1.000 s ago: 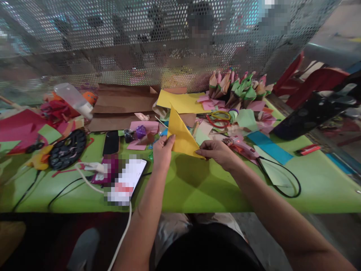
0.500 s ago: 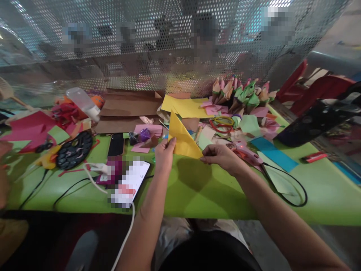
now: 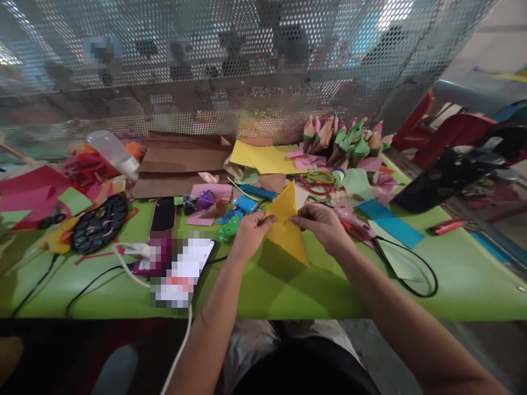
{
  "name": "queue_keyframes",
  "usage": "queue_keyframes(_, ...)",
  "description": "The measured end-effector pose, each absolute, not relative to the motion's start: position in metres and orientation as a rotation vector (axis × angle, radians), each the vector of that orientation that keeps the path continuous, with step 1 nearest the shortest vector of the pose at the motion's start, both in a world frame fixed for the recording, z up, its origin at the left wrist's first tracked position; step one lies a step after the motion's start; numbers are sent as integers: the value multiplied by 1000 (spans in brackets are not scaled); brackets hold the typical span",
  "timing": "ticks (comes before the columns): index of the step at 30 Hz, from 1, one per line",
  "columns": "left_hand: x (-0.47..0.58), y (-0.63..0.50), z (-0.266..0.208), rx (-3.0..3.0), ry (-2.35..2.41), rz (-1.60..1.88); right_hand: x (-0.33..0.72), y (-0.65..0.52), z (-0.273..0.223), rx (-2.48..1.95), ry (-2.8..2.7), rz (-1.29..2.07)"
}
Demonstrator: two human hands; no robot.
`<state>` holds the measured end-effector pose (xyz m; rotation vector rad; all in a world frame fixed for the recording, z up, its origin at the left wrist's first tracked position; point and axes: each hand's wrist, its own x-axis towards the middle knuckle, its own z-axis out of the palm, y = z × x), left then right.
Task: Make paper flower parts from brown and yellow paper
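Observation:
Between my two hands, a folded piece of yellow paper (image 3: 290, 236) is held up over the green table (image 3: 263, 299), its points facing up and down. My left hand (image 3: 252, 230) pinches its left edge between thumb and fingers. On the opposite side, my right hand (image 3: 319, 222) grips the right edge in the same way. Behind the paper lie a blue glue-gun-like tool (image 3: 258, 191) and crumpled blue and green wrapped bits (image 3: 230, 226). A pink hot glue gun (image 3: 356, 222) with a black cord rests just right of my right hand.
A lit phone (image 3: 185, 271) with a white cable lies left of my forearm. Paper cones (image 3: 349, 134) cluster at the back right, near a dark bottle (image 3: 436, 181). Brown paper (image 3: 185, 156), a yellow sheet (image 3: 267, 158) and a black palette (image 3: 100, 224) line the back and left.
The yellow paper has turned in my hands, from a triangle with its long edge facing right to one with points up and down. My right hand now grips higher on its edge.

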<state>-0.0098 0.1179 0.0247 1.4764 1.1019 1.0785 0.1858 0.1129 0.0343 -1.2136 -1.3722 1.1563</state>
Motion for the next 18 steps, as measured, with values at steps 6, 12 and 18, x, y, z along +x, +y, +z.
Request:
queue_keyframes(6, -10, 118, 24, 1538, 1116, 1046, 184, 112, 35, -1183, -1323, 1211)
queue_keyframes(12, -9, 116, 26, 1587, 1097, 1018, 184, 112, 34, -1176, -1278, 1197)
queue_keyframes(18, -9, 116, 27, 1650, 1110, 994, 185, 113, 34, -1187, -1270, 1152)
